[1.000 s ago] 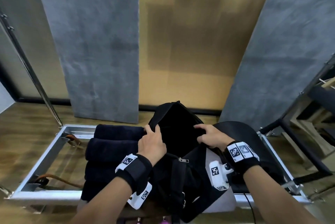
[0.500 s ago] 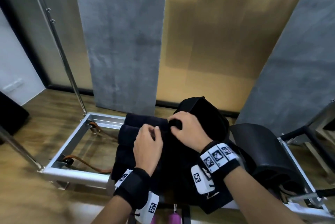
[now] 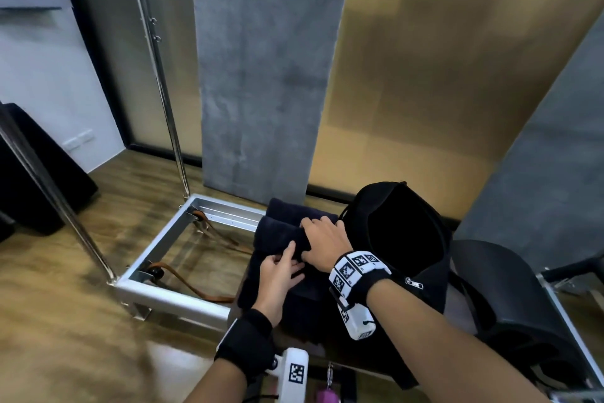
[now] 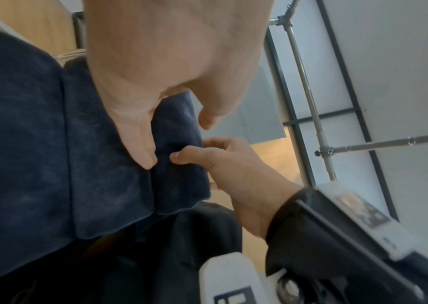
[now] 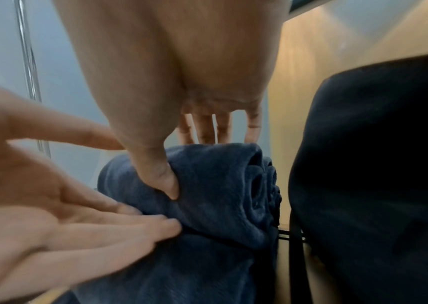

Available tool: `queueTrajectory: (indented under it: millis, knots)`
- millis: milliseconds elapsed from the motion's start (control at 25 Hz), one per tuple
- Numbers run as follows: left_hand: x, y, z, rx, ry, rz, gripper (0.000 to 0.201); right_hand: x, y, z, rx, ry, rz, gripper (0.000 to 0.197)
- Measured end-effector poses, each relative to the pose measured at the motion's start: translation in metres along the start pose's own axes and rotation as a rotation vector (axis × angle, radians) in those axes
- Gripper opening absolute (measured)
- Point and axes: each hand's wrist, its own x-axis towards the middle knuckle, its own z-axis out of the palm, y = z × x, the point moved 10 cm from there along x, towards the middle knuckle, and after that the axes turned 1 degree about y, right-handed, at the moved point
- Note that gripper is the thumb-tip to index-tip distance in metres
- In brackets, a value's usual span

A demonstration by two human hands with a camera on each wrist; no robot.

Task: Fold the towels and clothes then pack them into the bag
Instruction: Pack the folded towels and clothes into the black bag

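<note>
Several rolled dark navy towels lie stacked to the left of an open black bag (image 3: 405, 232). My right hand (image 3: 313, 239) grips the upper near roll (image 3: 281, 232), with the thumb dug into its near side and the fingers curled over its far side. The right wrist view shows this roll (image 5: 220, 185), its spiral end facing the bag (image 5: 376, 164). My left hand (image 3: 287, 259) lies just below with straight fingers (image 5: 142, 226), whose tips touch the crease under the same roll. The left wrist view shows the roll (image 4: 179, 174) between both hands.
The towels and bag rest at one end of a silver metal frame (image 3: 183, 295) with brown straps (image 3: 196, 285) inside it. A chrome pole (image 3: 163, 82) rises at its far left corner. A black padded seat (image 3: 510, 298) lies right of the bag. Wooden floor surrounds the frame.
Both hands have left the bag's opening and moved left onto the rolled towels. The right hand now grips a roll, and the head view has swung left.
</note>
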Motion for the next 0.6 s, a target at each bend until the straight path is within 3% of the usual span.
queueTrajectory:
  millis: [200, 320, 440, 520, 600]
  knots:
    - [-0.006, 0.018, 0.014, -0.162, -0.081, -0.025, 0.062, -0.024, 0.006, -0.032, 0.259, 0.083, -0.006, 0.048]
    - [-0.011, 0.038, 0.023, -0.145, -0.077, 0.034, 0.066, -0.044, 0.018, -0.052, 0.489, 0.111, 0.003, 0.047]
    - [-0.021, 0.054, 0.059, -0.207, -0.219, 0.051, 0.066, -0.062, 0.046, -0.071, 0.750, 0.185, 0.060, 0.055]
    - [-0.029, 0.062, 0.091, -0.225, -0.346, 0.041, 0.062, -0.072, 0.071, -0.071, 1.046, 0.153, 0.176, 0.068]
    - [-0.036, 0.068, 0.125, -0.165, -0.435, 0.053, 0.065, -0.085, 0.089, -0.063, 1.290, 0.019, 0.287, 0.077]
